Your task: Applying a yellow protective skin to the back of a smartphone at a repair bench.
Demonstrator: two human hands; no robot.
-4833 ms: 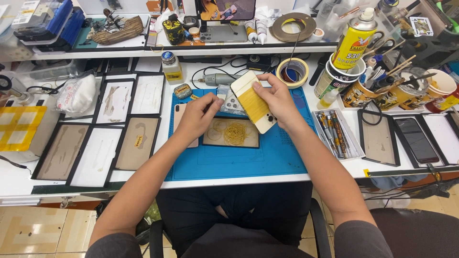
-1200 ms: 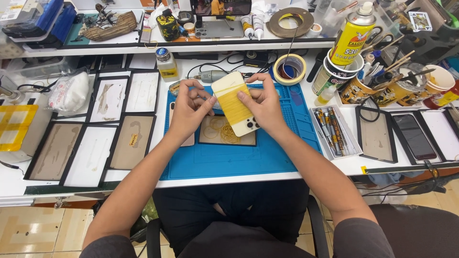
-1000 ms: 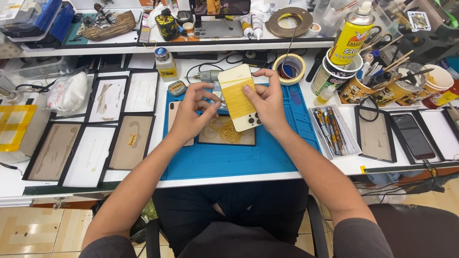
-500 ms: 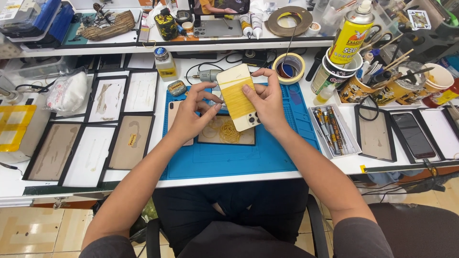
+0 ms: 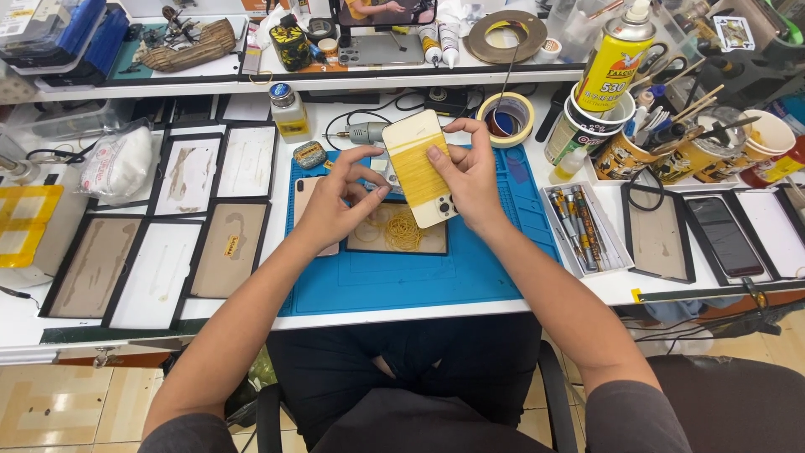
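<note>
My right hand [image 5: 470, 180] holds a white phone [image 5: 412, 143] back side up above the blue work mat [image 5: 436, 273]. Yellow tape bands cover the phone's back, and its camera cluster points toward me. My left hand [image 5: 335, 201] hovers just left of the phone with thumb and forefinger pinched together near its left edge. Whether something thin sits between those fingers cannot be made out. Under the hands on the mat lie a dark panel with a pile of yellow rubber bands [image 5: 404, 231] and a second pinkish phone [image 5: 303, 197].
Several screen panels [image 5: 159, 273] lie in rows on the left. A tape roll [image 5: 506, 117], spray can [image 5: 616, 59], cups of tools [image 5: 696, 151] and a tray of blades [image 5: 579, 226] crowd the right. More dark screens [image 5: 725, 235] lie far right. A shelf with clutter runs along the back.
Since 4.8 s ago the right hand lifted the phone and turned it more upright. The left hand rose from the mat to the phone's left edge. Over the last second little has moved.
</note>
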